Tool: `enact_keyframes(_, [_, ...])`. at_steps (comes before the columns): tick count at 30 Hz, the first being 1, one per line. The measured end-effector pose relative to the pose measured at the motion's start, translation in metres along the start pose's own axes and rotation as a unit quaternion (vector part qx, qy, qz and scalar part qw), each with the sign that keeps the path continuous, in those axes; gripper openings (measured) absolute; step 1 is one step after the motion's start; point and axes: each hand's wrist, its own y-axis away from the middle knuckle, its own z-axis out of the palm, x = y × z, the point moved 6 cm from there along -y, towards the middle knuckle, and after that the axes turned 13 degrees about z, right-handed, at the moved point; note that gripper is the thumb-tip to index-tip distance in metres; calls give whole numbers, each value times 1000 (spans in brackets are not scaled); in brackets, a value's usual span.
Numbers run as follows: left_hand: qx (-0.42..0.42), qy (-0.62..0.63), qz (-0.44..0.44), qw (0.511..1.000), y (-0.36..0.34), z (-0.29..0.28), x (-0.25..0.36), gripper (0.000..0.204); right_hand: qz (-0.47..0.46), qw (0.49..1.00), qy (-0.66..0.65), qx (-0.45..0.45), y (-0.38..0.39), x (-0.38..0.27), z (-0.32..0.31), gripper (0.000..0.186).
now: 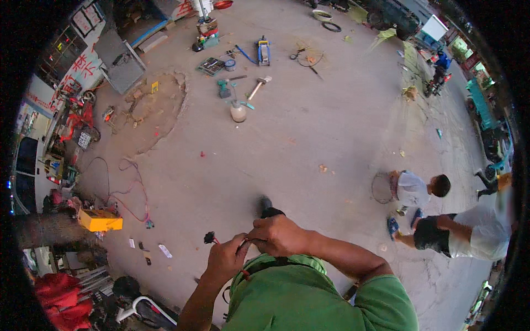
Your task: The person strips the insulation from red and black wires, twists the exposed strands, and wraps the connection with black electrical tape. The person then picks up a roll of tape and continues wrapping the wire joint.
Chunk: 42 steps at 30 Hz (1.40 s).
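Observation:
In front of my green shirt, my left hand (225, 259) is closed around thin wires that end in a small black plug (210, 238). The plug sticks out past the fingers on the left, with a short reddish stretch of wire behind it. Right beside it, my right hand (280, 235) is closed too, its fingertips meeting the left thumb and fingers. What the right fingers pinch is hidden behind the knuckles. Below the hands, part of a dark shoe (266, 203) shows on the concrete.
A yellow box (100, 220) and a red cable (144, 193) lie to the left. Ahead are a hammer (258, 87), a floor jack (264, 51), an open tool case (211, 66) and a round pale container (238, 113). On the right, a child (414, 188) and another person (469, 234) stand close by.

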Motion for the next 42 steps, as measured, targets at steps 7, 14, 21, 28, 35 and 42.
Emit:
enact_keyframes(7, [-28,-30,-27,999,-158,-104,-125,20,-34,995,-57,-69,-222,78,-52,12])
enact_keyframes(14, [37,1,-111,993,-283,-230,-225,20,-17,987,-126,-99,-443,110,-133,14])
enact_keyframes(21, [32,162,-151,975,-395,-317,-347,18,-16,975,-185,-120,-627,163,-153,16])
enact_keyframes(28, [-14,172,-101,980,-538,-441,-506,24,38,966,-219,-134,-858,223,-182,15])
enact_keyframes(35, [-70,201,-146,966,-667,-571,-623,20,92,964,-245,-47,-1043,258,-221,14])
enact_keyframes(42, [-202,106,-119,966,-814,-635,-716,21,126,936,-329,12,-1173,346,-257,15])
